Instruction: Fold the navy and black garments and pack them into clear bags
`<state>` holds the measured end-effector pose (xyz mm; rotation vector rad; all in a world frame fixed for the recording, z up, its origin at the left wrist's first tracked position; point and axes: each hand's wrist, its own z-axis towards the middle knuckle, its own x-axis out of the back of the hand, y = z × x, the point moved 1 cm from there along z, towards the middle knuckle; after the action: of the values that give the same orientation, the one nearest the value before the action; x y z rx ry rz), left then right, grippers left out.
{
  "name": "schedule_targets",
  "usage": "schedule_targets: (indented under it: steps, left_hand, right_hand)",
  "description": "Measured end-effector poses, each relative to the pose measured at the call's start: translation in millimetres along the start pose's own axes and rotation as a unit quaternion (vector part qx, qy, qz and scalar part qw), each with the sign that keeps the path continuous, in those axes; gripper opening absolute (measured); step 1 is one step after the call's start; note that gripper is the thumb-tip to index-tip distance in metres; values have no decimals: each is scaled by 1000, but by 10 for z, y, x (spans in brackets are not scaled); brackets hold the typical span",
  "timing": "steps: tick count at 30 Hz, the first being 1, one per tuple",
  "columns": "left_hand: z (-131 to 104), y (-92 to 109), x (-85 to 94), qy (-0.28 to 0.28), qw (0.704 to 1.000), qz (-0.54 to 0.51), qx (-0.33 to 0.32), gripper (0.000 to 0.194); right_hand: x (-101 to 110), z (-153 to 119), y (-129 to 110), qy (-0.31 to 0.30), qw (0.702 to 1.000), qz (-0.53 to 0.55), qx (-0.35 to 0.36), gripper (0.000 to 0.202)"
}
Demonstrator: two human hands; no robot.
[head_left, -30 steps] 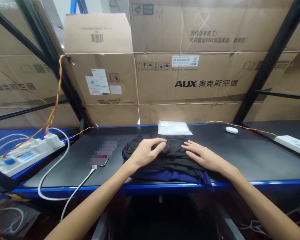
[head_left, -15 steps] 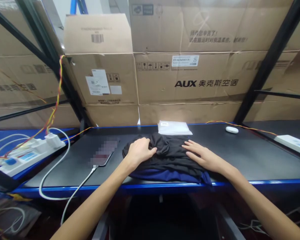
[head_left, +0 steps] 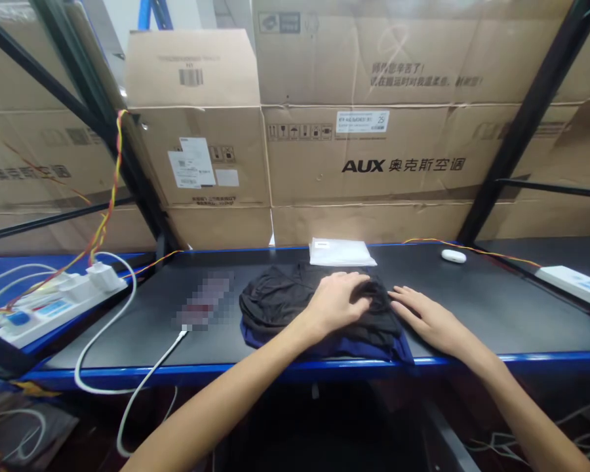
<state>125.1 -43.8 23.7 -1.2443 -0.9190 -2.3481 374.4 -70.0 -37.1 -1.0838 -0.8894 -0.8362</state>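
Lower centre: black cloth [head_left: 274, 298] over blue cloth [head_left: 250, 335], one corner at the front edge of the table [head_left: 501, 318]. My left hand [head_left: 338, 300] half-curls over it; I cannot tell if it pinches. My right hand [head_left: 430, 320] lies open, empty. Tugging nearer could slide everything off.

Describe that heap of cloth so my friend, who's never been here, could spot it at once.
Start at the tall cardboard panel printed AUX and drop down to the black tabletop with the blue front edge. Close to that edge, the left hand is curled over a heap of cloth. It is wrinkled, black on top with dark blue beneath, unlike the flat, whitish packet just behind it.
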Motion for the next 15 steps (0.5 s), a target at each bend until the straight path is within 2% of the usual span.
schedule_targets:
  steps: [3, 5, 10, 15]
  left_hand:
    - [-27, 18, -207, -65, 994, 78, -26, 47]
    - [-59, -12, -231, -90, 991, 91, -31, 54]
    - [-142, -127, -28, -141, 989, 21, -46, 66]
    - [-307, -349, 267, -132, 991, 19, -16, 63]
  right_hand:
    - [-7, 12, -9, 7, 1000, -1, 9, 63]
    - [-14, 17, -4, 13, 1000, 1, 12, 62]
    - [-14, 25, 4, 30, 999, 12, 7, 58]
    - [90, 122, -152, 64, 994, 83, 13, 54]
